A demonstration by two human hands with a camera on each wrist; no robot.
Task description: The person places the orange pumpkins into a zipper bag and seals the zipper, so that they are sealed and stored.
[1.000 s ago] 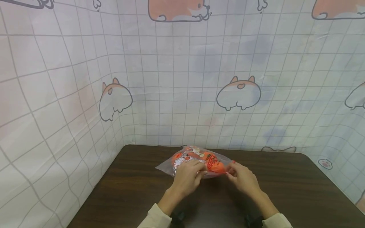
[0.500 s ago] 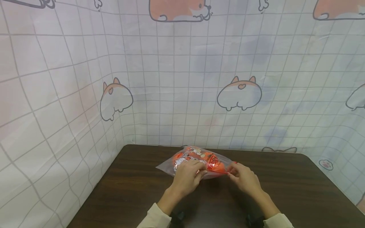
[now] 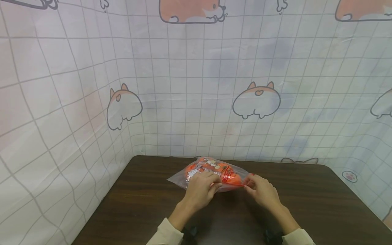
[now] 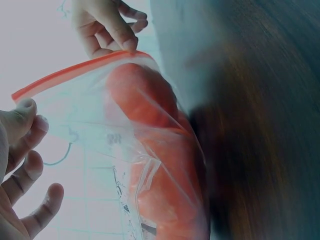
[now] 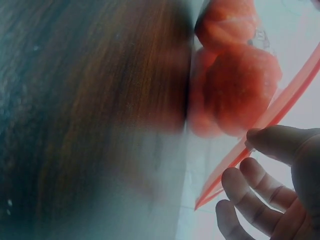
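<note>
A clear zip bag (image 3: 209, 166) with printed pictures and a red zip strip (image 4: 75, 72) lies toward the back of the table. Inside it are several rounded orange lumps (image 5: 242, 85), seen through the plastic; their kind is unclear. My left hand (image 3: 200, 190) pinches one end of the strip between thumb and forefinger, its other fingers loosely bent in the left wrist view. Near the strip's other end, my right hand (image 3: 264, 193) pinches the edge, thumb on the near side. The strip is stretched between both hands. Part of the bag is hidden behind my left hand.
The dark wooden table (image 3: 144, 204) extends to both sides and in front of the bag. Right behind its far edge hangs a white checked cloth (image 3: 196, 136) with dog drawings, which also covers the left and right sides.
</note>
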